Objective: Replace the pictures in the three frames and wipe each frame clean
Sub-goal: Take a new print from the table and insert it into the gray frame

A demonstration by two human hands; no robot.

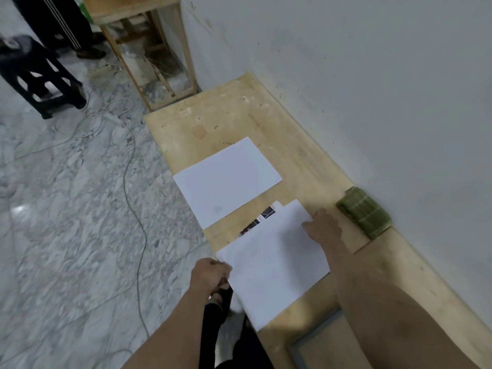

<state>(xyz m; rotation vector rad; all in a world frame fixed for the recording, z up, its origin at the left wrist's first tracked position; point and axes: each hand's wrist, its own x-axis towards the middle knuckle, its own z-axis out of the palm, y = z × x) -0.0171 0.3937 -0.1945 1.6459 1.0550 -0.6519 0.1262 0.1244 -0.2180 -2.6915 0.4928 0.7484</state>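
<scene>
Wooden bench (306,166): left hand (210,274) pinches white sheet (274,265).

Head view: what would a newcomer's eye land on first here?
Two white sheets on the wooden table: a far sheet lying alone and a near sheet under both hands. The left hand pinches its near corner; the right hand rests flat on its far edge. A folded green cloth sits against the wall.

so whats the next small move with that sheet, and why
Probably lift the white sheet aside: the left hand pinches its near corner, the right hand lies flat on its far edge, and a printed picture peeks out beneath.
</scene>
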